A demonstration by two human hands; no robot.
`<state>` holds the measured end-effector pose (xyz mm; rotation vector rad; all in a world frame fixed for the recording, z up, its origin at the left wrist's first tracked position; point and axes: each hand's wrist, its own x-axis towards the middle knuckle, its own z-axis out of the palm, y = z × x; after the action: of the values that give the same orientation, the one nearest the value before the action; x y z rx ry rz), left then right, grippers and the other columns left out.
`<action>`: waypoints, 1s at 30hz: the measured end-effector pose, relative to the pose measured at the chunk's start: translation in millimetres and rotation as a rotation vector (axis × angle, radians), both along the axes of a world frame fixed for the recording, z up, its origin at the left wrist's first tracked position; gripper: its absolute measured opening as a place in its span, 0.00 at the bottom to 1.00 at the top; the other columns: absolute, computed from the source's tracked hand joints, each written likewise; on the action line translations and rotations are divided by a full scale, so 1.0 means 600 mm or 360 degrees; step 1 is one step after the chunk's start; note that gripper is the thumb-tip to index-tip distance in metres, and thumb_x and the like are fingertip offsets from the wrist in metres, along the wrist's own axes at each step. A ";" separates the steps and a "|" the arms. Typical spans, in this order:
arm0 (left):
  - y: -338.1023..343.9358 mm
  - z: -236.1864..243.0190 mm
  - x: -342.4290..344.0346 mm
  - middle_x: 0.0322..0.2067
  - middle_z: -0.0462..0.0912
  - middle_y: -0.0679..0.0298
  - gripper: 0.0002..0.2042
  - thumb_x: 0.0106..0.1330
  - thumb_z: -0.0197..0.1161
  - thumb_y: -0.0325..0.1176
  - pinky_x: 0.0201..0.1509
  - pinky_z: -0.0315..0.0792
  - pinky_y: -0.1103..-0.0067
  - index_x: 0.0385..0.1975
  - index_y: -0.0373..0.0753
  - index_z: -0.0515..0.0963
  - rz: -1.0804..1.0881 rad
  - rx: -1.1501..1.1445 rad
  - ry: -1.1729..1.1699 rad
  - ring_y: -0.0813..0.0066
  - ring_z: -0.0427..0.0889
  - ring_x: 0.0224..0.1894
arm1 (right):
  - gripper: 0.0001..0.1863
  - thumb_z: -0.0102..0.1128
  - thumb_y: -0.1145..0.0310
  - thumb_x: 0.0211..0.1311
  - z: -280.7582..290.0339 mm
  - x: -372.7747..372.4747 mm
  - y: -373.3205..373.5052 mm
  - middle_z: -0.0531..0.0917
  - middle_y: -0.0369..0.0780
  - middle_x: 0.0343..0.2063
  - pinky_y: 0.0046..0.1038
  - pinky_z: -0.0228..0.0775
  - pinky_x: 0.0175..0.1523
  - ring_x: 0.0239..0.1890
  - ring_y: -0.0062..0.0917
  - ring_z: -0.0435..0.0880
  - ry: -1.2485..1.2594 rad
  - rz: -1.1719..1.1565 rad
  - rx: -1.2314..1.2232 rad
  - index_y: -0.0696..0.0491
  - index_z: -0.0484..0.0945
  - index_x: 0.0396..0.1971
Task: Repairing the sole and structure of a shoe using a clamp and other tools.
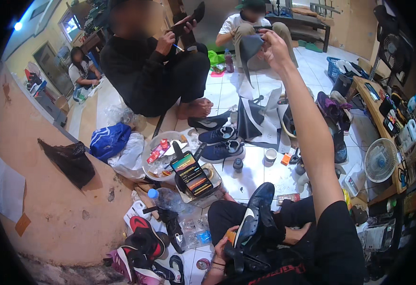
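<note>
My right hand [274, 50] is raised high at upper middle, its fingers pinched on a dark grey flexible sheet [250, 52] that hangs down to a narrow tip. My left hand [225, 242] is low in my lap, gripping a dark shoe [260, 204] with a white side shape around a small orange piece [230, 235] at its edge; whether that piece is separate I cannot tell. A black object [246, 260] lies just below the shoe, partly hidden.
Three people [141, 71] sit around the floor [219, 178]. Ahead are navy sneakers [219, 152], cut sheets [257, 121], a plastic tub [148, 164] and a phone [191, 173]. More shoes [141, 237] are at lower left; a cluttered wooden bench [369, 97] and fan [380, 160] at right.
</note>
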<state>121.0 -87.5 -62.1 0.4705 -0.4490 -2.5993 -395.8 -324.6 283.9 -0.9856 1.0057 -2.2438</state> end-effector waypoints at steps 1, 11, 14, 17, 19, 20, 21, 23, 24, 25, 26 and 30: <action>0.000 0.001 0.000 0.62 0.75 0.47 0.37 0.68 0.55 0.48 0.69 0.73 0.67 0.73 0.33 0.58 -0.0001 0.0004 -0.0010 0.56 0.79 0.63 | 0.12 0.55 0.67 0.71 0.001 0.000 0.003 0.78 0.34 0.38 0.27 0.79 0.33 0.38 0.20 0.78 0.0014 -0.0003 0.0009 0.51 0.78 0.51; -0.003 0.019 -0.005 0.64 0.74 0.46 0.41 0.62 0.58 0.51 0.71 0.70 0.66 0.71 0.30 0.60 -0.0024 -0.0083 -0.0275 0.56 0.78 0.64 | 0.09 0.57 0.64 0.73 -0.009 -0.026 0.015 0.78 0.31 0.37 0.30 0.79 0.37 0.40 0.21 0.79 0.0048 -0.0011 0.0109 0.48 0.80 0.47; -0.003 0.020 -0.004 0.63 0.74 0.46 0.40 0.63 0.58 0.51 0.71 0.70 0.66 0.71 0.30 0.60 -0.0025 -0.0103 -0.0271 0.56 0.77 0.64 | 0.09 0.56 0.64 0.73 -0.014 -0.041 0.022 0.79 0.31 0.37 0.30 0.80 0.38 0.38 0.19 0.80 0.0074 -0.0039 0.0171 0.47 0.81 0.47; -0.004 0.019 -0.005 0.64 0.74 0.46 0.40 0.64 0.58 0.51 0.71 0.71 0.66 0.71 0.31 0.60 -0.0043 -0.0103 -0.0240 0.55 0.77 0.64 | 0.09 0.56 0.63 0.73 -0.023 -0.052 0.031 0.79 0.31 0.38 0.30 0.79 0.37 0.37 0.19 0.80 0.0069 -0.0048 0.0197 0.46 0.81 0.47; -0.003 0.019 -0.005 0.64 0.74 0.46 0.40 0.64 0.58 0.51 0.71 0.71 0.65 0.71 0.31 0.60 -0.0046 -0.0107 -0.0220 0.55 0.77 0.64 | 0.09 0.56 0.62 0.74 -0.029 -0.056 0.036 0.79 0.31 0.38 0.29 0.78 0.36 0.38 0.19 0.80 0.0036 -0.0075 0.0197 0.46 0.81 0.47; -0.003 0.019 -0.005 0.64 0.74 0.46 0.39 0.65 0.58 0.51 0.71 0.71 0.65 0.71 0.31 0.60 -0.0035 -0.0079 -0.0218 0.55 0.77 0.64 | 0.10 0.55 0.63 0.74 -0.031 -0.059 0.037 0.79 0.31 0.38 0.30 0.78 0.38 0.39 0.19 0.80 0.0077 -0.0094 0.0213 0.47 0.80 0.49; -0.003 0.019 -0.005 0.64 0.74 0.46 0.39 0.65 0.57 0.51 0.71 0.71 0.65 0.71 0.31 0.60 -0.0038 -0.0113 -0.0222 0.55 0.77 0.64 | 0.11 0.54 0.63 0.74 -0.033 -0.062 0.040 0.80 0.32 0.38 0.31 0.78 0.39 0.40 0.19 0.80 0.0091 -0.0122 0.0242 0.48 0.78 0.50; -0.001 0.017 -0.005 0.64 0.74 0.46 0.38 0.66 0.57 0.50 0.71 0.71 0.65 0.71 0.31 0.60 -0.0020 -0.0108 -0.0249 0.54 0.77 0.65 | 0.11 0.53 0.63 0.74 -0.038 -0.068 0.046 0.80 0.32 0.38 0.31 0.78 0.40 0.41 0.18 0.80 0.0092 -0.0145 0.0269 0.48 0.78 0.50; -0.001 0.015 -0.005 0.64 0.74 0.45 0.38 0.66 0.56 0.50 0.71 0.71 0.65 0.71 0.31 0.60 -0.0014 -0.0106 -0.0230 0.54 0.77 0.65 | 0.09 0.54 0.63 0.74 -0.040 -0.072 0.050 0.79 0.31 0.38 0.31 0.78 0.40 0.41 0.18 0.80 0.0080 -0.0140 0.0265 0.47 0.79 0.48; -0.001 0.013 -0.005 0.64 0.74 0.45 0.38 0.66 0.56 0.50 0.71 0.70 0.65 0.71 0.30 0.60 -0.0008 -0.0105 -0.0212 0.54 0.77 0.65 | 0.08 0.55 0.63 0.74 -0.043 -0.076 0.054 0.79 0.30 0.38 0.31 0.78 0.39 0.42 0.18 0.79 0.0050 -0.0141 0.0275 0.45 0.80 0.46; -0.001 0.010 -0.005 0.64 0.74 0.45 0.38 0.66 0.56 0.49 0.71 0.70 0.65 0.71 0.30 0.60 -0.0002 -0.0105 -0.0193 0.54 0.77 0.65 | 0.08 0.55 0.63 0.74 -0.046 -0.081 0.061 0.79 0.30 0.38 0.31 0.78 0.40 0.42 0.18 0.79 0.0065 -0.0132 0.0275 0.45 0.80 0.46; -0.003 0.000 -0.004 0.61 0.76 0.46 0.36 0.67 0.56 0.44 0.68 0.74 0.66 0.73 0.31 0.57 0.0049 0.0000 -0.0018 0.56 0.80 0.62 | 0.08 0.56 0.62 0.74 -0.061 -0.105 0.089 0.78 0.29 0.37 0.32 0.77 0.39 0.41 0.18 0.80 0.0058 -0.0177 0.0323 0.46 0.80 0.46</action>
<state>118.3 -89.2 -62.1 0.4884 -0.4423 -2.5680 -458.6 -271.3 247.3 -0.9044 1.3047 -2.1649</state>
